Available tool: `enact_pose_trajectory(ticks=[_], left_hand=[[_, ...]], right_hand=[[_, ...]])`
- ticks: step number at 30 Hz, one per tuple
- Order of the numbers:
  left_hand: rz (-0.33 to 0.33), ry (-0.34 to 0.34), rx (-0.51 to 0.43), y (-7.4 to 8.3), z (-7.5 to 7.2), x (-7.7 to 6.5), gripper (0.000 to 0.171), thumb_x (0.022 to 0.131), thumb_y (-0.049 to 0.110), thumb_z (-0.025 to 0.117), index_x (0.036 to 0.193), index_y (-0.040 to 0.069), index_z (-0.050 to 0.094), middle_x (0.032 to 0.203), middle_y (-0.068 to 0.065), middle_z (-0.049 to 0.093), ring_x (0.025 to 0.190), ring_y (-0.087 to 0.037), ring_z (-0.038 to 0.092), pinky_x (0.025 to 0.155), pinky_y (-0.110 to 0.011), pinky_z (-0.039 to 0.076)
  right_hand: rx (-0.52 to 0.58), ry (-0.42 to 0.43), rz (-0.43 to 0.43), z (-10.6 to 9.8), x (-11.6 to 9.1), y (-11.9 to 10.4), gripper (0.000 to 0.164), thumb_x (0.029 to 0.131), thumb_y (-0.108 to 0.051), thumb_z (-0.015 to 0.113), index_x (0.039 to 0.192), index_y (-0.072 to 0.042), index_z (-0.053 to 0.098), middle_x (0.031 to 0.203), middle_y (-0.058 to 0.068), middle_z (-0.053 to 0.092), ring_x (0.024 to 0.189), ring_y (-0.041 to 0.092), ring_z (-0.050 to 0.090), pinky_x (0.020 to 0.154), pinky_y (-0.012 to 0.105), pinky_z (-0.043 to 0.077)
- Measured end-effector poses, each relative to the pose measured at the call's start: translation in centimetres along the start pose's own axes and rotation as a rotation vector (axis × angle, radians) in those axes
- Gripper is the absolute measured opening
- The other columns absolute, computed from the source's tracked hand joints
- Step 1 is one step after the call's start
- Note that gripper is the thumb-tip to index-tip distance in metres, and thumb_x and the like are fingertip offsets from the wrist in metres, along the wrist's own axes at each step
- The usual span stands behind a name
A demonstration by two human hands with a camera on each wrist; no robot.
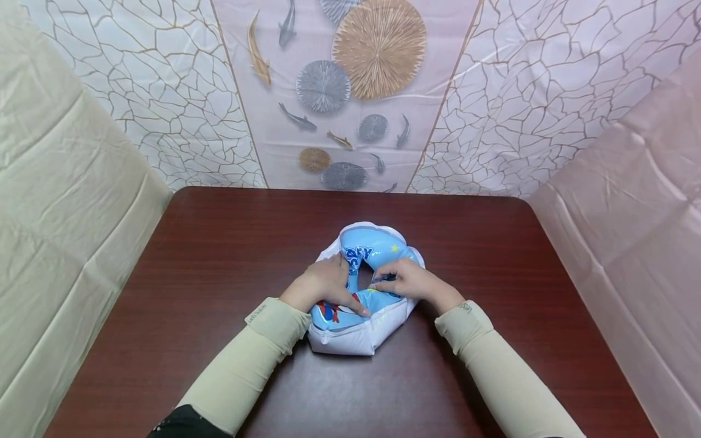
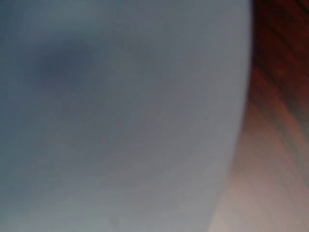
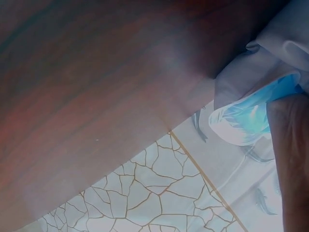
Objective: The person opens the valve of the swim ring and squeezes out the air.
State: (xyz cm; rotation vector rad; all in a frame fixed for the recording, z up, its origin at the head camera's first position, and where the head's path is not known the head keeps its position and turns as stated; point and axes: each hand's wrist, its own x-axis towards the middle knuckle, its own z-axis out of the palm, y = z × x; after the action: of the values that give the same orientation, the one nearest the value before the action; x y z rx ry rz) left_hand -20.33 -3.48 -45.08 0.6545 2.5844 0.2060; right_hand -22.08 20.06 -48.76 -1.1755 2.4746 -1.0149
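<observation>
A small inflatable swim ring (image 1: 369,234) with a printed light-blue top and white sides lies on the table, its surface creased and soft. My left hand (image 1: 328,283) rests across its left part, thumb stretched out over the front of the blue top. At the ring's right inner edge, my right hand (image 1: 408,280) has its fingers and thumb bent together, pinching the edge beside the central hole. A blurred pale surface of the ring (image 2: 130,121) fills most of the left wrist view. In the right wrist view, the ring (image 3: 246,113) shows beside the right hand (image 3: 292,145).
The dark red-brown wooden table (image 1: 219,255) has rounded far corners. Behind it hangs a patterned cloth (image 1: 181,91) with fish and round motifs. Pale cloths (image 1: 49,201) flank the table on both sides.
</observation>
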Motion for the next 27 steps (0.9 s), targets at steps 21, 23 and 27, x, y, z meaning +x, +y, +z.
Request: enact_pose_trajectory(ticks=[21,23,27], left_hand=[[-0.028,0.015,0.170,0.54,0.81,0.43,0.138,0.061,0.092,0.062,0.153,-0.007,0.032,0.159,-0.025,0.031,0.147,-0.034,0.032,0.116,-0.042,0.033],[-0.030,0.015,0.174,0.63,0.76,0.41,0.138,0.062,0.092,0.062,0.153,-0.006,0.032,0.159,-0.024,0.031,0.147,-0.034,0.031,0.116,-0.042,0.032],[-0.038,0.019,0.182,0.77,0.69,0.39,0.136,0.062,0.092,0.062,0.153,-0.005,0.033,0.159,-0.024,0.031,0.147,-0.034,0.031,0.116,-0.041,0.032]], right_hand=[[-0.022,-0.016,0.002,0.10,0.18,-0.15,0.006,0.093,-0.013,0.073,0.093,-0.017,0.077,0.086,-0.011,0.071,0.079,0.008,0.061,0.074,0.028,0.053],[-0.021,-0.014,-0.001,0.08,0.16,-0.13,0.007,0.093,-0.012,0.073,0.093,-0.017,0.077,0.086,-0.011,0.071,0.079,0.008,0.061,0.074,0.028,0.053],[-0.025,-0.003,-0.014,0.08,0.16,-0.06,0.006,0.093,-0.012,0.073,0.092,-0.017,0.076,0.085,-0.010,0.070,0.078,0.008,0.060,0.073,0.028,0.053]])
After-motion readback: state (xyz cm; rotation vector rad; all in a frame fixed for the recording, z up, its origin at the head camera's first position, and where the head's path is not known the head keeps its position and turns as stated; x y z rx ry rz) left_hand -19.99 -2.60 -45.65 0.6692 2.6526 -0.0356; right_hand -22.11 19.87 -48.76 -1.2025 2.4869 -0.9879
